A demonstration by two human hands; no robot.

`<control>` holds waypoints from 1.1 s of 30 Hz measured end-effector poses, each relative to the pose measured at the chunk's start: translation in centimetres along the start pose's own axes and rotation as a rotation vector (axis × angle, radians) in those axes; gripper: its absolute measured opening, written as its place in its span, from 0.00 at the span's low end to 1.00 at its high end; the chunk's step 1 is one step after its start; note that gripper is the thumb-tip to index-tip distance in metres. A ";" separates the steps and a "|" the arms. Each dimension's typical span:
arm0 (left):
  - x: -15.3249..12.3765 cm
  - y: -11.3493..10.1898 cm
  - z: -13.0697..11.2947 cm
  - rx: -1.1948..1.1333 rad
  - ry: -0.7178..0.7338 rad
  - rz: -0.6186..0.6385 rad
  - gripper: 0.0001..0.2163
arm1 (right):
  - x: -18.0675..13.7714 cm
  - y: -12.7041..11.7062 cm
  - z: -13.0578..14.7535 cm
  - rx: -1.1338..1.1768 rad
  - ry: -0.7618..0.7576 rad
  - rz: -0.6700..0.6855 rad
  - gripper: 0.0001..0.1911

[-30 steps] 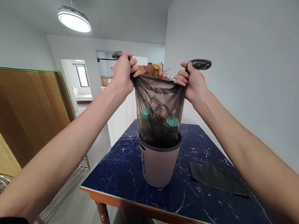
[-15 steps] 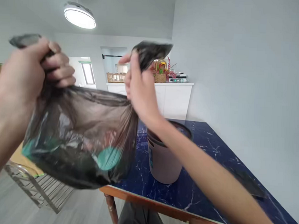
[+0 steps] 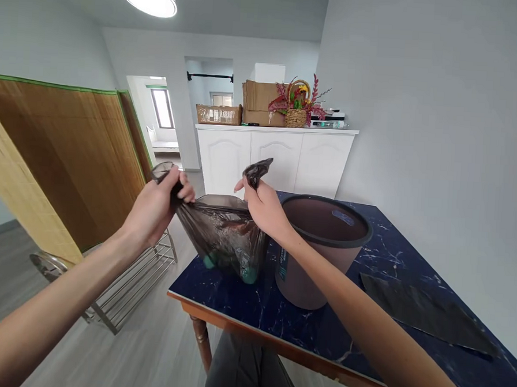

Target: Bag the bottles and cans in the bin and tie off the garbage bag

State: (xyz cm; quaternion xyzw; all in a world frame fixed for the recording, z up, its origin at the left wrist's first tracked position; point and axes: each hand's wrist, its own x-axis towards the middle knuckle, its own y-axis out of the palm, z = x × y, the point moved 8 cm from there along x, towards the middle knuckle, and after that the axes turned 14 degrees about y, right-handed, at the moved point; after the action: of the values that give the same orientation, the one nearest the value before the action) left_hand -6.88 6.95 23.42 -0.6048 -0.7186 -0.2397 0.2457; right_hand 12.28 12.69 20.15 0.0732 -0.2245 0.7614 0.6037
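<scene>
A thin black garbage bag (image 3: 225, 235) hangs stretched between my hands at the left end of the table, with its bottom at the tabletop. Green things and something reddish show dimly through the plastic. My left hand (image 3: 160, 203) is closed in a fist round one gathered top corner. The other corner is pinched in my right hand (image 3: 260, 199), and a twisted tip of plastic sticks up above the fingers. Just right of the bag stands a pinkish-grey trash can (image 3: 310, 277) with a dark rim, partly hidden behind my right forearm.
A folded black plastic sheet (image 3: 429, 312) lies on the blue marbled table (image 3: 244, 308) at right. A metal rack (image 3: 132, 288) stands on the floor at left. Behind, a white cabinet (image 3: 226, 157) bears cardboard boxes (image 3: 261, 98) and a flower basket (image 3: 296, 116).
The bag has moved away from me and lower, down to the table's left end, with both hands still holding its corners. My view has shifted, showing more of the trash can.
</scene>
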 end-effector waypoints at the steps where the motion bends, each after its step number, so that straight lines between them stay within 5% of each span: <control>1: 0.0 0.1 0.0 0.096 0.042 0.050 0.17 | 0.1 0.1 -0.7 0.030 0.070 0.021 0.14; 3: -0.2 0.7 -0.4 0.327 0.145 0.173 0.18 | 0.0 0.5 -1.9 0.075 0.205 0.063 0.08; 5: -0.6 1.7 -0.8 0.490 0.241 0.287 0.17 | -0.5 1.5 -1.9 0.061 0.226 0.146 0.14; 10: -2.9 5.1 -2.6 0.695 0.475 0.537 0.09 | -3.3 5.3 0.9 -0.076 -0.143 0.318 0.32; 14: -6.0 6.7 -3.7 0.821 0.628 0.692 0.07 | -4.8 7.5 -0.3 -0.014 -0.154 0.335 0.07; 16: -6.8 5.4 -3.2 0.768 0.598 0.595 0.13 | -5.1 7.6 -1.2 0.051 -0.106 0.312 0.08; 19: -7.5 3.3 0.3 0.586 0.445 0.472 0.51 | -5.4 7.0 -1.6 0.164 -0.047 0.315 0.17; 20: -7.6 3.0 2.2 0.520 0.365 0.481 0.57 | -5.4 6.8 -1.6 0.201 -0.020 0.333 0.18; 23: -8.1 3.3 7.2 0.333 0.137 0.525 0.35 | -5.4 6.4 -1.5 0.273 0.082 0.418 0.16; 26: -8.5 3.7 9.5 0.169 0.033 0.446 0.12 | -5.6 5.0 -2.5 0.341 0.234 0.388 0.18; 29: -9.5 2.6 10.8 0.083 -0.066 0.243 0.11 | -6.3 3.3 -4.5 0.462 0.369 0.310 0.26; 33: -11.5 -0.1 12.5 -0.091 -0.214 -0.155 0.22 | -7.2 2.2 -6.2 0.673 0.376 0.248 0.21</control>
State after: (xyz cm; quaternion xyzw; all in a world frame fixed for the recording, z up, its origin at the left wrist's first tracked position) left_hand -6.08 6.32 6.53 -0.5802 -0.7736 -0.2243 0.1209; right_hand 13.05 8.65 11.30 0.0987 0.1447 0.8597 0.4799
